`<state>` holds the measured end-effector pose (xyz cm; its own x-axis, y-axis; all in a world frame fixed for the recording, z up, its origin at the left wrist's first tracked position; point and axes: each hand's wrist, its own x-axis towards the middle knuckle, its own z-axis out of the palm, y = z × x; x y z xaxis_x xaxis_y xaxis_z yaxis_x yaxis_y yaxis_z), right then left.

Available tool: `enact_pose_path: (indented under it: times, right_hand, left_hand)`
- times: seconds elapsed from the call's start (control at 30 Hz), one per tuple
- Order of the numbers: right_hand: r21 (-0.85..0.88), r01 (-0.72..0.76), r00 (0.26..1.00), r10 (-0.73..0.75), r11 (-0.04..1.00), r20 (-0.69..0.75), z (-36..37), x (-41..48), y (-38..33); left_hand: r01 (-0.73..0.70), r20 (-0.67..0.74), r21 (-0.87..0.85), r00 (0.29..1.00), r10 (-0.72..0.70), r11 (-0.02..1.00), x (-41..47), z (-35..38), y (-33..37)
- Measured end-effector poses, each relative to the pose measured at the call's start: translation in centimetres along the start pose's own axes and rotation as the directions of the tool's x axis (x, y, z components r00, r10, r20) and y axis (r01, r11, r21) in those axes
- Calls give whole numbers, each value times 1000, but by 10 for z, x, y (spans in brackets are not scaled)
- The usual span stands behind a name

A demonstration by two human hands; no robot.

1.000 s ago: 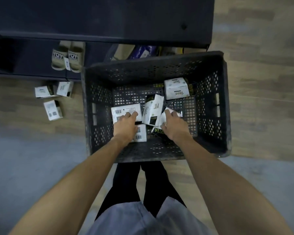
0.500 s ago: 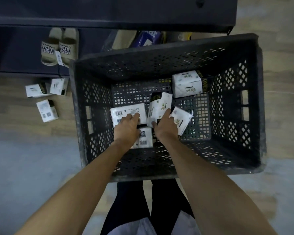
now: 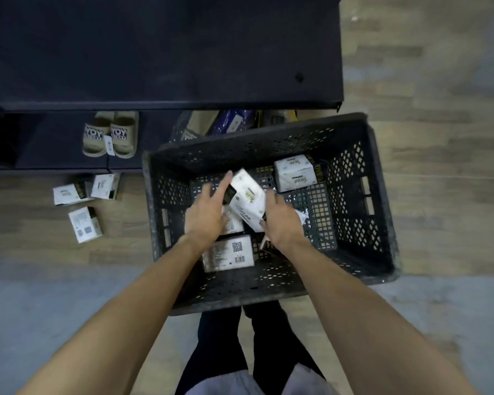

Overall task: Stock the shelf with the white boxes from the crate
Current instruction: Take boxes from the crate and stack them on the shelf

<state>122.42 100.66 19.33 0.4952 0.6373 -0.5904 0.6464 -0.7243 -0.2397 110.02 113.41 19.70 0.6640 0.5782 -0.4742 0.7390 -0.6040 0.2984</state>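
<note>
The dark plastic crate (image 3: 362, 195) stands on the floor in front of the dark shelf (image 3: 166, 52). My right hand (image 3: 280, 223) grips the lower corner of a white box (image 3: 248, 201) and holds it tilted above the crate floor. My left hand (image 3: 206, 215) is beside it with fingers spread, its fingertips touching the box's dark end. Below the hands a white box with a QR code (image 3: 228, 253) lies flat. Another white box (image 3: 295, 173) rests at the crate's far side. Further boxes are partly hidden under my hands.
Three white boxes (image 3: 84, 225) lie on the wooden floor left of the crate. A pair of beige slippers (image 3: 110, 135) sits on the low shelf level. Wrapped packages (image 3: 231, 122) are behind the crate. My legs stand at the crate's near edge.
My right hand has lifted the upright white box off the crate floor and tilted it. My left hand left the barcode box and rose to the lifted one. The view shifted left.
</note>
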Motion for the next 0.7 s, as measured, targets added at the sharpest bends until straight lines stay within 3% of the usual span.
enact_pose_path:
  times: [0.13, 0.3, 0.6, 0.7]
  right_hand:
    - [-75, 141, 986, -147, 987, -81, -59, -30, -2]
    - [-174, 239, 950, -267, 955, -164, -130, -63, -9]
    - [-225, 228, 881, -299, 947, -366, -238, -109, -32]
    - [-115, 203, 858, -234, 972, -458, -263, -118, -39]
  left_hand:
    - [-126, 34, -167, 990, 134, 978, -2, -57, 12]
    - [-260, -34, -127, 966, 257, 957, -13, -122, 36]
    - [-350, -225, -116, 921, 319, 929, -46, -238, 76]
    - [-367, -296, -126, 901, 318, 922, -56, -275, 80]
